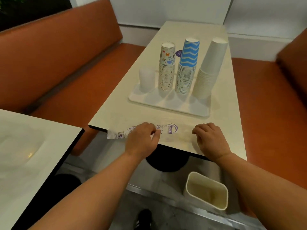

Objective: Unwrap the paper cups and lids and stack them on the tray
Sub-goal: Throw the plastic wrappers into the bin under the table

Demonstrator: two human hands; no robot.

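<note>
So, head cam: left hand (141, 140) is pinching a clear plastic wrapper (167, 130) with purple print, lying flat along the near edge of the table (116, 103), its left end hanging off the edge. Right hand (211, 138) rests on the wrapper's right end, fingers curled; can't tell if it's actually gripping. At 12 o'clock from the hands, the white tray (167, 107) holds a lid stack (147, 80), patterned cups (166, 70), blue zigzag cups (186, 70) and plain white cups (208, 72). Beige bin (206, 191) on the floor at 6 o'clock.
</note>
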